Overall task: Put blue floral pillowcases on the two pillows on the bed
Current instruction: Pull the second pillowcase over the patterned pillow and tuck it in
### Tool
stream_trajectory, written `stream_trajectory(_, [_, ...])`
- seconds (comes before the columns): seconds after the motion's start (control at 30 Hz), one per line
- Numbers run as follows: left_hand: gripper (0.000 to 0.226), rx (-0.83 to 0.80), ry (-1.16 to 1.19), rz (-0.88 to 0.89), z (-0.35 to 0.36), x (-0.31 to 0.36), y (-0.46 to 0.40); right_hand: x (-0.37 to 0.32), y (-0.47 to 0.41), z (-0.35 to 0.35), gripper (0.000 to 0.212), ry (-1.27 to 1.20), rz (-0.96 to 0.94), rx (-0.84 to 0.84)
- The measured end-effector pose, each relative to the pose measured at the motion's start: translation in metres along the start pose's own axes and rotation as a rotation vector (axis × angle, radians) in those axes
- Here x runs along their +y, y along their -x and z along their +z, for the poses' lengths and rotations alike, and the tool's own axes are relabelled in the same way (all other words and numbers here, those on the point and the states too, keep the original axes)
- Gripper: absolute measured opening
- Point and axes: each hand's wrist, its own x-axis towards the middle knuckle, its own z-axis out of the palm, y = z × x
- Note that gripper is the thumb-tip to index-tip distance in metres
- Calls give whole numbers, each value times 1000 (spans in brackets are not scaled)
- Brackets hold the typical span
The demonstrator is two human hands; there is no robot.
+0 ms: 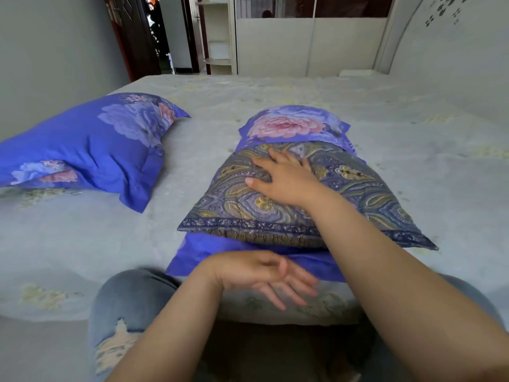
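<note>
Right hand (pixel 286 180): fingers spread, pressing flat on the paisley-patterned pillow (pixel 358 194), half-sheathed beyond fingertips in blue floral cotton pillowcase (pixel 292 124). Left hand (pixel 264 274): fingers relaxed, loosely spread, empty.

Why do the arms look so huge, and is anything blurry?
Head view: the wide-angle lens stretches the near forearms and curves the bed edge; the left hand is motion-blurred; the right hand on the paisley pillow is sharp; lighting is soft, without glare.
</note>
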Motion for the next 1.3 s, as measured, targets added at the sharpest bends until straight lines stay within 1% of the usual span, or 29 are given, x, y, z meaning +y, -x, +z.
stream_trajectory(0.03, [76,54,42,91,-3,11,7,6,1,4,74,-24,-19,-24])
stream_trajectory(0.07, [63,163,98,190,-6,23,11,12,2,3,72,-51,-39,-15])
stream_trajectory(0.1, [47,330,160,294,-11,36,14,18,0,0,70,-75,-44,6])
stream_trajectory(0.17, [21,840,198,495,-23,62,15,25,-4,-10,69,-68,-8,62])
stream_trajectory(0.2, [13,1120,60,567,-33,70,12,27,-5,-14,68,-29,18,81])
stream_trajectory(0.23, [12,1372,-232,576,-46,76,7,29,-6,-15,66,17,38,77])
stream_trajectory(0.27, [18,1535,-661,479,-60,77,1,27,-5,-13,64,54,43,58])
stream_trajectory(0.3, [28,1531,-1038,317,-77,78,-6,26,-4,-10,62,83,46,48])
stream_trajectory(0.33, [37,1424,-1232,111,-89,80,-12,25,-3,-6,60,98,50,38])
stream_trajectory(0.37, [41,1311,-1241,-85,-98,85,-18,25,-3,-3,57,106,61,42])
stream_trajectory(0.4, [46,1230,-1189,-236,-104,91,-23,27,-6,-1,51,116,74,53])
stream_trajectory(0.43, [51,1191,-1143,-338,-110,96,-27,30,-9,2,48,131,99,76])
stream_trajectory(0.53, [59,1173,-1287,-514,-131,121,-39,41,-27,5,48,182,224,248])
stream_trajectory(0.6, [69,1187,-1366,-596,-144,131,-51,46,-42,9,63,275,262,278])
stream_trajectory(0.63, [74,1179,-1374,-618,-151,133,-58,49,-49,10,70,318,283,279])
stream_trajectory(0.7, [76,1190,-1337,-611,-161,129,-71,59,-61,7,72,340,356,315])
stream_trajectory(0.73, [73,1237,-1317,-559,-164,121,-75,65,-64,6,73,320,409,323])
stream_trajectory(0.8, [69,1400,-1343,-404,-162,102,-81,82,-66,8,81,225,528,314])
stream_trajectory(0.87, [64,1541,-1367,-277,-159,85,-85,99,-64,10,86,112,597,320])
stream_trajectory(0.9, [61,1570,-1298,-226,-159,82,-82,107,-63,9,85,75,615,335])
stream_trajectory(0.93, [56,1574,-1175,-187,-161,80,-81,117,-59,8,82,39,643,355])
stream_trajectory(1.0, [43,1593,-958,-182,-171,82,-68,139,-49,3,72,-3,732,405])
stream_trajectory(1.07, [33,1626,-902,-202,-180,76,-57,168,-31,6,65,-51,897,419])
stream_trajectory(1.13, [28,1698,-813,-129,-179,63,-50,199,-11,20,61,-223,1038,405])
stream_trajectory(1.17, [27,1746,-724,-82,-176,57,-49,213,-4,29,57,-331,1057,391])
stream_trajectory(1.2, [29,1783,-638,-82,-173,53,-49,222,2,37,52,-419,1045,367])
stream_trajectory(1.27, [39,1784,-520,-201,-174,46,-48,230,3,45,38,-498,952,394])
stream_trajectory(1.3, [41,1756,-460,-251,-177,43,-47,228,1,47,34,-482,896,465])
